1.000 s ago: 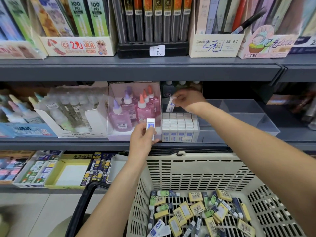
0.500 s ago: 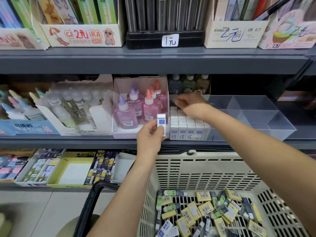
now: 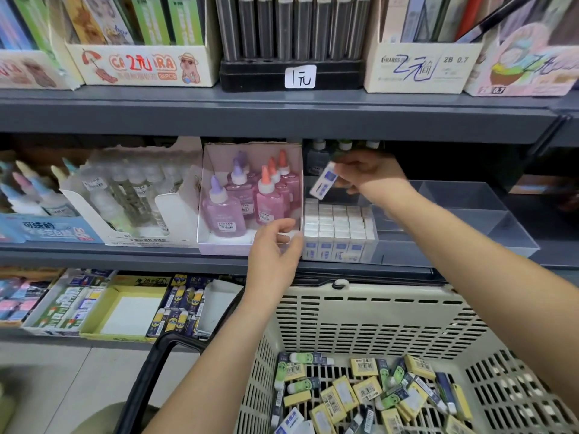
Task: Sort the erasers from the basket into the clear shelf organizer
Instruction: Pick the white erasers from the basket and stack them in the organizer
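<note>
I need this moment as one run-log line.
left hand: empty | right hand: pinches white-and-blue eraser over stacked erasers | clear organizer: left compartment stocked | basket: loose erasers inside

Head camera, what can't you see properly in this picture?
1. Head view: the eraser in the right hand is blurred, so its print is unreadable.
2. Head view: the bottles behind that hand are mostly hidden by the hand and the upper shelf.
3. Head view: the basket is cut off by the bottom edge, and the right forearm covers its right side.
</note>
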A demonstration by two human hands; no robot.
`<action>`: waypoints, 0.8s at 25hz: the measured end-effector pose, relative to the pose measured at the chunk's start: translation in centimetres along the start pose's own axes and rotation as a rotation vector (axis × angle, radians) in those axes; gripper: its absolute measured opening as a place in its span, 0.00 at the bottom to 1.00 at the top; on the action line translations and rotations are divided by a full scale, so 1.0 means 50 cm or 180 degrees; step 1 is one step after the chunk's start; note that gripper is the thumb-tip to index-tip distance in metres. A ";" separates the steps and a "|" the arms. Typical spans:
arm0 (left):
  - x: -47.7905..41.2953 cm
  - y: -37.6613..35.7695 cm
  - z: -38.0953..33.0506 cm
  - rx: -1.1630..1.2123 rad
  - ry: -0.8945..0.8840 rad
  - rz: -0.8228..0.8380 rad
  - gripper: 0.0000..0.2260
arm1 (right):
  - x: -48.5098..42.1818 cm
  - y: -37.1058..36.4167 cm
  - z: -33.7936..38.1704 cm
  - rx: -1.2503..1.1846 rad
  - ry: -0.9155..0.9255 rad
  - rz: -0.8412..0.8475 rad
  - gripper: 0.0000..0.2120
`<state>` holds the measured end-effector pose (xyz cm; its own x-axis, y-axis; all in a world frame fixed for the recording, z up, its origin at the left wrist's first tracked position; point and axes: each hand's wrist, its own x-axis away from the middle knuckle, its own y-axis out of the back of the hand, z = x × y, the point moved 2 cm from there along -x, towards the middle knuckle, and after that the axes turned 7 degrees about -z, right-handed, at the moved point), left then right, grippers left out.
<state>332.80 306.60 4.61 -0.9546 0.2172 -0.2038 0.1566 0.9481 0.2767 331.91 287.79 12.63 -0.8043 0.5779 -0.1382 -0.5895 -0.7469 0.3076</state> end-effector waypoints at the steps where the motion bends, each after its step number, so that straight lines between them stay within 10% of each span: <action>1: 0.001 -0.005 0.003 -0.0181 -0.0035 0.0085 0.10 | -0.020 0.003 -0.002 0.0038 0.0055 -0.0115 0.06; 8: 0.003 -0.023 0.007 -0.0702 -0.0229 0.0137 0.14 | -0.074 -0.049 -0.055 0.1645 0.0295 0.0538 0.03; 20: 0.007 -0.014 0.011 -0.0649 -0.0425 0.0170 0.14 | -0.053 -0.046 -0.065 0.1925 0.0436 0.1049 0.13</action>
<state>332.47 306.13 3.82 -0.9023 0.3073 -0.3024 0.1387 0.8709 0.4714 335.18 286.91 9.22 -0.9596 0.2765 -0.0530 -0.2005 -0.5391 0.8180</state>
